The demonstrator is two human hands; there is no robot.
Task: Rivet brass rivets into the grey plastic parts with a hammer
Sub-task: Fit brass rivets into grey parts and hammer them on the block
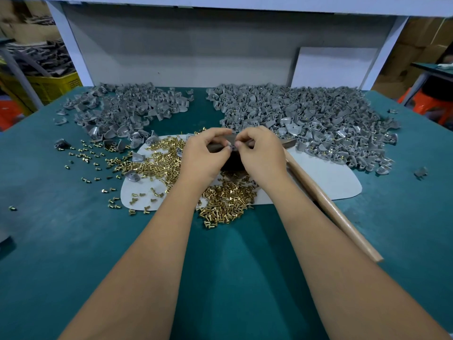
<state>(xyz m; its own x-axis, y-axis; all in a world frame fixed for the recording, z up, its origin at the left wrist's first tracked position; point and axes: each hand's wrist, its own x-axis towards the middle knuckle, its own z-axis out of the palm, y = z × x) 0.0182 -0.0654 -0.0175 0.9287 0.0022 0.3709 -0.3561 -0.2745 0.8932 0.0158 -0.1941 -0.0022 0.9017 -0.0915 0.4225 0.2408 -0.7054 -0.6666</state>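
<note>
Fingertips of my left hand (204,155) and right hand (261,154) are meeting over the dark anvil block (232,161) mid-worktop, curled and pinching one small grey plastic part (234,146); whether a rivet is already in it, I can't quite tell. Brass rivets (228,200) are lying heaped on the white mat (328,177) beneath my wrists. The hammer (328,204) is lying beside my right forearm, while grey parts (306,119) are crowding the far edge.
</note>
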